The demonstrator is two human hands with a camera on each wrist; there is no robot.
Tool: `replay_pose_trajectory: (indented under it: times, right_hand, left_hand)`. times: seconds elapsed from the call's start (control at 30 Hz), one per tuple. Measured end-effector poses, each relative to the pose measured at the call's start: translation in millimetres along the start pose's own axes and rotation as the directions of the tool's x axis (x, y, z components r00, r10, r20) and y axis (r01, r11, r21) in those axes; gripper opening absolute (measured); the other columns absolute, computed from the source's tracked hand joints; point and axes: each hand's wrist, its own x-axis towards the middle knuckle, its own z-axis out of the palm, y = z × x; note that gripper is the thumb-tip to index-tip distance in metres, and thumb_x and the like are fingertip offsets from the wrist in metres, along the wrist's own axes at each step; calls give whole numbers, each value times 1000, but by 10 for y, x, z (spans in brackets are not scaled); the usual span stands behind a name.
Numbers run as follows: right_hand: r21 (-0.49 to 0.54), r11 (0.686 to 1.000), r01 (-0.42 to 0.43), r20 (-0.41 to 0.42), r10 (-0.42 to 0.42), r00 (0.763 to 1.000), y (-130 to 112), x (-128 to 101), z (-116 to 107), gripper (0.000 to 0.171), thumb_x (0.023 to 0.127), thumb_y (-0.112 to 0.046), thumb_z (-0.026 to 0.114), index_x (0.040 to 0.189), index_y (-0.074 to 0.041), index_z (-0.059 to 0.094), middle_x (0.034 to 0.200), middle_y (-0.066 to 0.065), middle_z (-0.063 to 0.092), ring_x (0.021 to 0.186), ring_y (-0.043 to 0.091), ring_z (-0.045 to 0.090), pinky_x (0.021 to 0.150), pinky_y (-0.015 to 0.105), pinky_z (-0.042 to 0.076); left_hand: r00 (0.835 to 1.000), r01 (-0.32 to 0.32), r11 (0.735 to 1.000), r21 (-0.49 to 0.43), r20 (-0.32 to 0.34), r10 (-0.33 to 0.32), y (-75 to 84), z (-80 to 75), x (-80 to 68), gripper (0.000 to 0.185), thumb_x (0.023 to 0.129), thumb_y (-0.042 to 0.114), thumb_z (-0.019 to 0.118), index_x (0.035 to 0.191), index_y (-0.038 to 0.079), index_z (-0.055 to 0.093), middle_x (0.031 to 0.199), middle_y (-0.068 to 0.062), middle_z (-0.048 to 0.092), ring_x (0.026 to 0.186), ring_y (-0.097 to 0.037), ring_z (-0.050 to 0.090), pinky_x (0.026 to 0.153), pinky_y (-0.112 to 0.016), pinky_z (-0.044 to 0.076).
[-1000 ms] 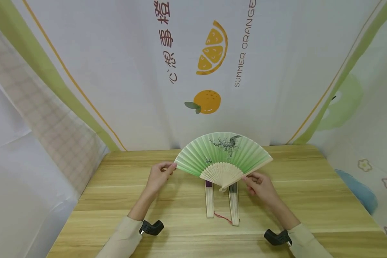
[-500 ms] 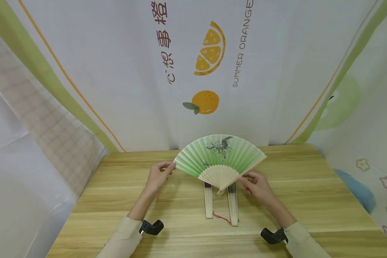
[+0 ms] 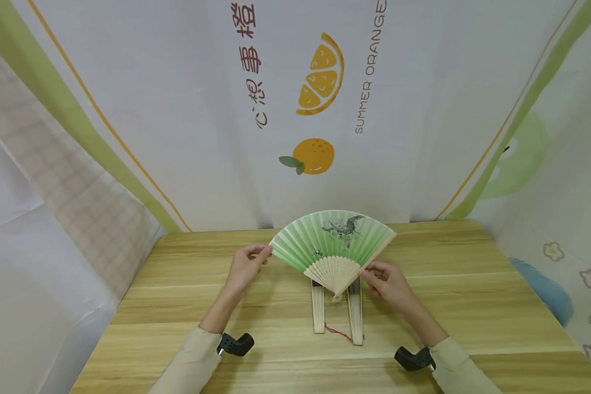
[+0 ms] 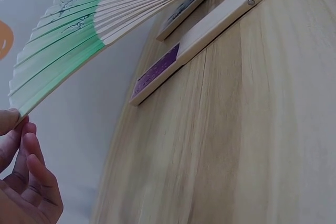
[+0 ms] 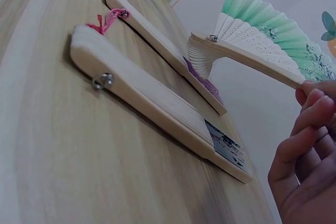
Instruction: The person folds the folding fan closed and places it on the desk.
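Left hand: left hand (image 3: 244, 265) pinches the left end rib of the half-spread green paper folding fan with pale bamboo ribs (image 3: 334, 244); in the left wrist view the thumb and fingertips (image 4: 16, 145) close on that outer edge of the fan (image 4: 79, 51), the other fingers loosely curled below.
Right hand: right hand (image 3: 390, 284) pinches the right end rib of the same fan near its lower part; in the right wrist view the fingers (image 5: 310, 124) curl round the bamboo guard (image 5: 252, 61).
Green fan: held between both hands above the light wooden table (image 3: 177, 306), leaf upright and facing the person, pivot pointing down over the closed fans; a dark branch painting sits on its upper right part.
Closed fans: two folded bamboo fans lie flat on the table right beneath the pivot, side by side and slightly splayed; the left closed fan with a purple leaf edge (image 3: 318, 306), the right closed fan with a dark printed leaf edge (image 3: 356, 314).
Red cord: thin red cord (image 3: 339, 332) lies between the near ends of the two closed fans.
Sleeves: cream sleeves cover both forearms, each with a black wrist mount (image 3: 235, 345).
Backdrop: white cloth backdrop printed with oranges and lettering (image 3: 320, 109) hangs behind the table.
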Motion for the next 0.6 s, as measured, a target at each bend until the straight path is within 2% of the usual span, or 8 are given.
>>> replay_pose_trajectory:
  times: [0.43, 0.6]
  right_hand:
    - [-35, 998, 56, 33, -55, 998, -50, 32, 27, 27, 102, -11, 64, 94, 14, 62, 60, 22, 48, 50, 16, 42, 47, 26, 38]
    - [-54, 996, 64, 37, -62, 997, -80, 29, 38, 24, 102, -10, 64, 94, 13, 64, 61, 26, 48, 49, 20, 41, 46, 26, 38]
  left_hand:
    - [1000, -14, 1000, -23, -1, 14, 95, 91, 42, 26, 100, 21, 69, 108, -3, 74, 104, -19, 69, 83, -19, 59, 68, -29, 48]
    - [1000, -2, 1000, -25, 16, 2, 109, 101, 43, 26, 100, 23, 69, 108, -2, 73, 105, -18, 69, 87, -26, 60, 68, -29, 48]
